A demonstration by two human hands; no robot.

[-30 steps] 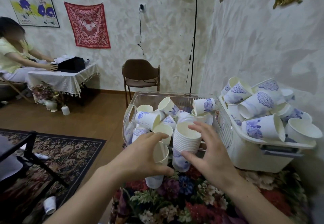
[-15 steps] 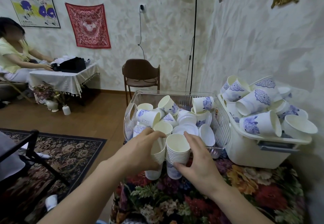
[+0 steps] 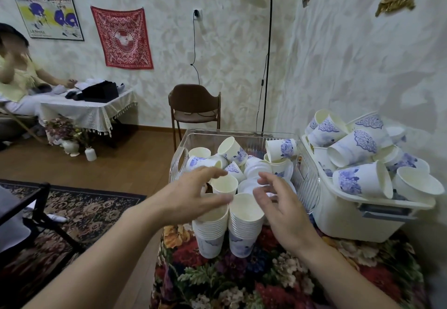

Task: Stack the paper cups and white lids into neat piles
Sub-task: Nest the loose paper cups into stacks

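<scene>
Two nested cup stacks [image 3: 245, 226] stand upright, side by side.

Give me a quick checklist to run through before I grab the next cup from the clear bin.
1. Left hand free: ok, fingers spread, holding nothing.
2. Right hand free: ok, fingers relaxed, no grip on anything.
3. Left stack upright on the floral cloth: ok.
4. Right stack upright beside it: ok; whether the two touch, cannot tell.
5. Loose cups within easy reach in the clear bin: ok, an upright cup sits right behind the stacks.
6. White lids piled neatly: not ok, they lie loose among the cups.
</scene>
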